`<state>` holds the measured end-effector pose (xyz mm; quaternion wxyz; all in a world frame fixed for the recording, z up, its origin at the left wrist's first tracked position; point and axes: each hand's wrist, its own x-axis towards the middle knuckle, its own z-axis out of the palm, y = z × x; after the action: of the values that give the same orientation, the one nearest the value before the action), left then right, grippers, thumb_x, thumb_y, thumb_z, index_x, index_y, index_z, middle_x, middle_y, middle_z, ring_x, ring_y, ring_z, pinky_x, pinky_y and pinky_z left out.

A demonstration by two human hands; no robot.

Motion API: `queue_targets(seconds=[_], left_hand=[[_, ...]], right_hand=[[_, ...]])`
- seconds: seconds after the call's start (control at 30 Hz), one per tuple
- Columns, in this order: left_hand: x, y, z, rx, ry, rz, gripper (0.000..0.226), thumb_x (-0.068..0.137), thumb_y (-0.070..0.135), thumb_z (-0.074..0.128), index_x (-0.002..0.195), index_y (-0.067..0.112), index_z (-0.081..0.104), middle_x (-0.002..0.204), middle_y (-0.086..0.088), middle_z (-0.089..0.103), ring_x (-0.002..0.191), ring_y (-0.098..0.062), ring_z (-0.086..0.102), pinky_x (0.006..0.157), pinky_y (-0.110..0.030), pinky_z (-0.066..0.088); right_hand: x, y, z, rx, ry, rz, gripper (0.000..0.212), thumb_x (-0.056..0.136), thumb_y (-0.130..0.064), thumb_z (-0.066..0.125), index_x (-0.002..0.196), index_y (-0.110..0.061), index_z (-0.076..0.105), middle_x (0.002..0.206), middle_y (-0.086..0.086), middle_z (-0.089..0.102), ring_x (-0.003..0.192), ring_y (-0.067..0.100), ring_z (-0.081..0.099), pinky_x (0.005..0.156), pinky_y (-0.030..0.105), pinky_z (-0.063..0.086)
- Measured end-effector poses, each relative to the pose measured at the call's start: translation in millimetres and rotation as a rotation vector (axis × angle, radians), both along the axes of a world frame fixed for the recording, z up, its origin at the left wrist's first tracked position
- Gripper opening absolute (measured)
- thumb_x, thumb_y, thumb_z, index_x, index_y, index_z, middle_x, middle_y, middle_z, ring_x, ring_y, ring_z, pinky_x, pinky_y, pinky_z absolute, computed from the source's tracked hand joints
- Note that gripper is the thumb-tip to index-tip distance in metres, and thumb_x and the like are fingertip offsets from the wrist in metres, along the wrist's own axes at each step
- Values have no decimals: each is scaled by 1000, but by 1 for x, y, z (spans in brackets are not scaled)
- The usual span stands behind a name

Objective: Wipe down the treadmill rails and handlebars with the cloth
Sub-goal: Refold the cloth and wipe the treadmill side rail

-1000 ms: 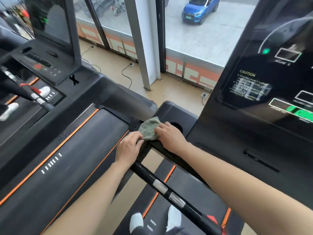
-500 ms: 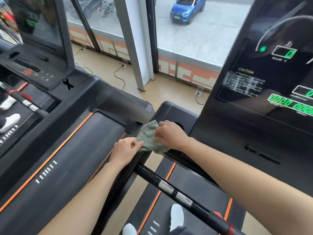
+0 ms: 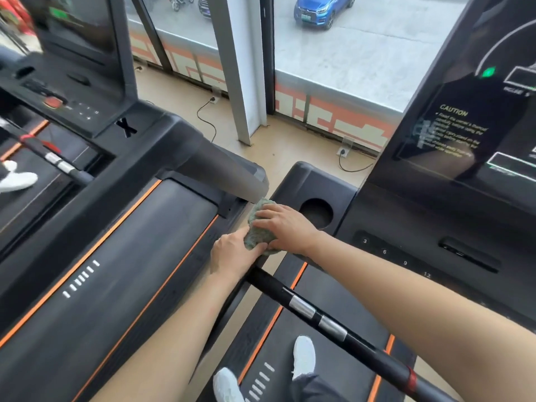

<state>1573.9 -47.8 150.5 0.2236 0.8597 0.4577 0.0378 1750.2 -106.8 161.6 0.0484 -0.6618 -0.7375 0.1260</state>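
Note:
A crumpled grey-green cloth [image 3: 256,235] lies on the black left arm of my treadmill's console [image 3: 293,181], beside its round cup holder [image 3: 316,213]. My right hand [image 3: 287,227] presses down on the cloth with its fingers spread over the top. My left hand [image 3: 235,253] sits at the top end of the black handlebar [image 3: 359,349] and pinches the cloth's lower edge with thumb and fingers. The handlebar, with two silver sensor plates and a red ring, runs down to the lower right.
The lit console screen [image 3: 464,126] rises at the right. A neighbouring treadmill's belt with orange stripes [image 3: 130,271] fills the left, close to my left arm. My white shoes [image 3: 304,358] stand on the belt below. Windows and floor cables are ahead.
My right hand has slid further over the cloth, which is now more bunched under it. Both hands stay at the junction of console arm and handlebar.

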Motion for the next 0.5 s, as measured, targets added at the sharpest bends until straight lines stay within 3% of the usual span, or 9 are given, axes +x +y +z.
queue_targets(seconds=[0.13,0.3,0.5], left_hand=[[-32,-10,-5,16,-28,43,53,81,63,68,127,36,65,94,-3,74,93,-28,68,80,-35,52],[-64,-29,-8,51,-38,99,65,80,63,72,135,29,62,104,-8,74,102,-30,66,83,-38,51],[-91,-48,-12,106,-14,160,68,81,66,68,135,25,60,113,-2,70,103,-26,61,78,-37,51]], right_hand=[[-21,1,-4,28,2,56,63,73,-43,81,130,-23,64,130,-2,63,133,22,47,114,34,30],[-47,-11,-16,48,-14,78,73,70,-54,80,135,-28,58,136,-5,58,135,22,44,114,39,34],[-75,-24,-18,60,3,24,84,65,-57,83,138,-27,55,140,-5,54,136,24,43,109,45,38]])
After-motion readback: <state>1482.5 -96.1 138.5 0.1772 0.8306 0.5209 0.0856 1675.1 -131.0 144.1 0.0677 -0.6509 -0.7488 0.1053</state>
